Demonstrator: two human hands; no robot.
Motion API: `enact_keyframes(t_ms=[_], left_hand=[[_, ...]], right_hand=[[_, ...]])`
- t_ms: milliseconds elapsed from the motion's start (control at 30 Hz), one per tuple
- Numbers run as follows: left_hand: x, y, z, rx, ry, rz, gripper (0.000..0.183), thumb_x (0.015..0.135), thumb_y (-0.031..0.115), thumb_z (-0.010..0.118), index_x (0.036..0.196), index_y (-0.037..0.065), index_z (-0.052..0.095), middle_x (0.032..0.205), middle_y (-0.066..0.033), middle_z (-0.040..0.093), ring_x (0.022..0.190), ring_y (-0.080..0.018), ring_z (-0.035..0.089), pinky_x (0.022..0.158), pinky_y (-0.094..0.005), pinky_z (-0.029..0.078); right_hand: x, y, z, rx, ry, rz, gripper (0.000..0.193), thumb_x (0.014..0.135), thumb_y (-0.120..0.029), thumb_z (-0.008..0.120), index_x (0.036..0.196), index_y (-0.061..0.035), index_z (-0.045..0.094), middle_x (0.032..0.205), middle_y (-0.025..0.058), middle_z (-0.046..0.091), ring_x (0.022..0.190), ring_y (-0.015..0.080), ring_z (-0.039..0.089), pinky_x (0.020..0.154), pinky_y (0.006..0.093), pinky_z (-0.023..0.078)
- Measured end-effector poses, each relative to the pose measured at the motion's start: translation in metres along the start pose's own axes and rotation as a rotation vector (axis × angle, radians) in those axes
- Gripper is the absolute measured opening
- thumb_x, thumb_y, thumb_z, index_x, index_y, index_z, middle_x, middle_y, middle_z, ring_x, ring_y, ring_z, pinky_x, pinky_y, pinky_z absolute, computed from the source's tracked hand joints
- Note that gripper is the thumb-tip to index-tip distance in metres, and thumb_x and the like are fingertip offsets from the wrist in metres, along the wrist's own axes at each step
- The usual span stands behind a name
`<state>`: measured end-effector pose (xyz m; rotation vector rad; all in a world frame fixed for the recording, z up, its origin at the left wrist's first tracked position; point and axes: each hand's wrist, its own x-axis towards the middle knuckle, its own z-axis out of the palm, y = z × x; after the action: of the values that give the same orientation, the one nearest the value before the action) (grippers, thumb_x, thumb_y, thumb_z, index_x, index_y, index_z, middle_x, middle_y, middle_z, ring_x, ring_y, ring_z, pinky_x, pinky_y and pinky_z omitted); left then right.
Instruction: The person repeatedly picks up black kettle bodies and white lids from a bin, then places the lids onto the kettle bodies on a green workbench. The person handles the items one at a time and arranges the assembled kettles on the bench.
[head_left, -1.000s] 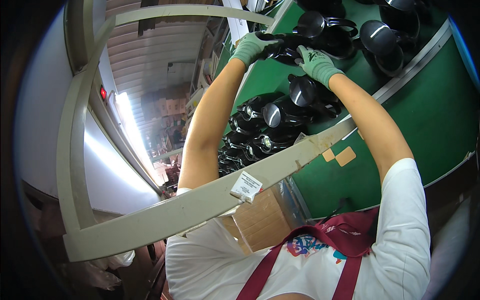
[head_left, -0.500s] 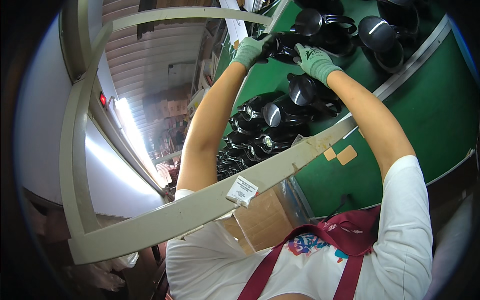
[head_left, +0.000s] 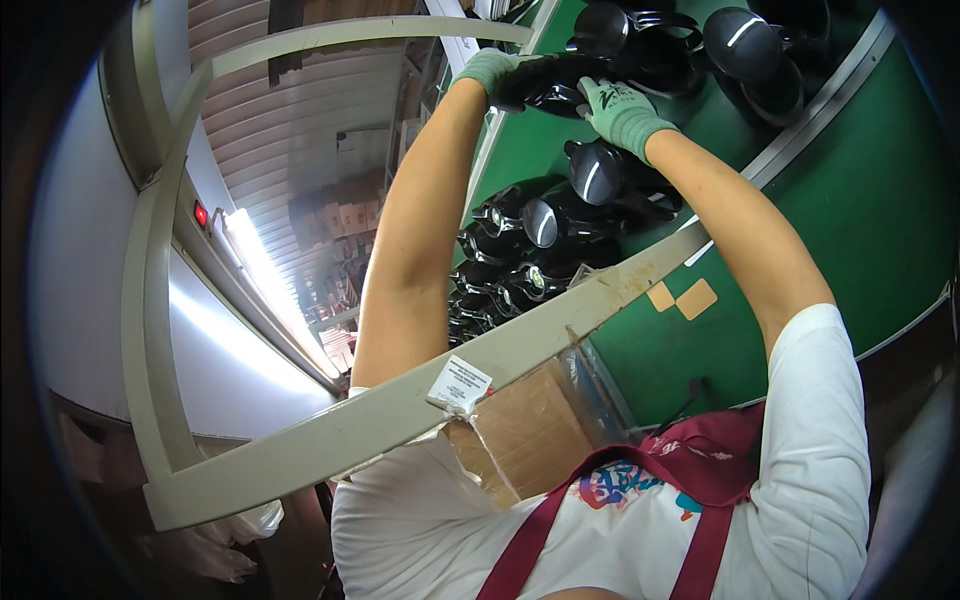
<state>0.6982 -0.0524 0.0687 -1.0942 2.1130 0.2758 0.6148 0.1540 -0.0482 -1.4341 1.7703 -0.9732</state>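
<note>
A glossy black kettle (head_left: 553,92) lies on its side between my gloved hands, at the far edge of the green surface. My left hand (head_left: 490,68), in a pale green glove with a dark palm, is closed round its left end; most of those fingers are hidden. Against its right end my right hand (head_left: 620,108), gloved the same, grips with thumb and fingers. Just nearer than the right hand stands another black kettle (head_left: 603,178) with a round shiny lid. Further black kettles (head_left: 650,50) crowd beyond the right hand.
Rows of black kettles (head_left: 545,225) run along the green belt (head_left: 530,165) on the left. A beige metal frame (head_left: 330,435) crosses in front of my arms. Metal rail (head_left: 770,175) edges the belt. Tan pads (head_left: 697,299) lie on the green surface; a cardboard box (head_left: 530,425) stands below.
Both hands and the kettle between them have shifted slightly up and left. The left hand has turned at the wrist, and its fingers now reach further over the kettle.
</note>
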Motion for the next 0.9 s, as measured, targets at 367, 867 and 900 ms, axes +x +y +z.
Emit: enact_keyframes(t_ms=[367,867,900], left_hand=[[-0.051,0.039,-0.014,0.44,0.277,0.53,0.106,0.06,0.035,0.092,0.147,0.012,0.037,0.148,-0.0237,0.033,0.131,-0.037,0.045,0.108,-0.0444,0.044],[-0.05,0.044,0.003,-0.491,0.299,-0.123,0.069,0.072,0.042,0.085,0.117,-0.002,0.059,0.093,-0.0112,0.069,0.074,-0.0147,0.067,0.066,-0.0272,0.059],[-0.048,0.039,0.004,-0.468,0.305,-0.124,0.07,0.071,0.043,0.085,0.117,-0.003,0.059,0.092,-0.0111,0.069,0.074,-0.0146,0.067,0.066,-0.0272,0.059]], right_hand=[[0.001,0.01,-0.007,-0.008,0.006,0.033,0.042,0.095,-0.035,0.055,0.128,-0.0083,0.05,0.121,0.0212,0.062,0.111,0.0378,0.06,0.093,0.0479,0.049],[0.004,0.012,-0.008,-0.026,0.04,0.021,0.042,0.095,-0.035,0.055,0.127,-0.0083,0.05,0.12,0.0202,0.063,0.112,0.0368,0.061,0.091,0.0474,0.05],[0.003,0.009,-0.007,-0.034,0.045,0.018,0.042,0.095,-0.035,0.055,0.128,-0.0082,0.05,0.12,0.0202,0.063,0.112,0.0368,0.061,0.091,0.0472,0.05]])
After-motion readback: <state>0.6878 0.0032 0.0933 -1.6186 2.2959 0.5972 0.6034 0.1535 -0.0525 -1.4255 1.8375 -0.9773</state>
